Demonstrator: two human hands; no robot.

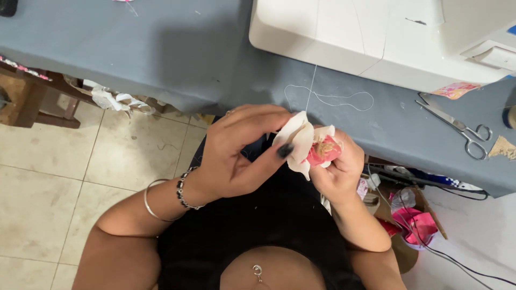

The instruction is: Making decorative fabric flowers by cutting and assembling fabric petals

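Here, the small cream-and-pink fabric piece [312, 146] sits just off the table's near edge, pinched between both hands: your left hand [236, 153] grips the soft cream folds, your right hand [338, 169] clamps the frayed pink end. Keep that pinch firm. White thread [328, 99] loops at twelve o'clock; steel scissors [459, 129] lie at two.

Bare grey tabletop [161, 48] left; sewing machine [376, 32] and scissors [457, 129] crowd the right.

Beige tiled floor [54, 177], grey-covered table [134, 48]
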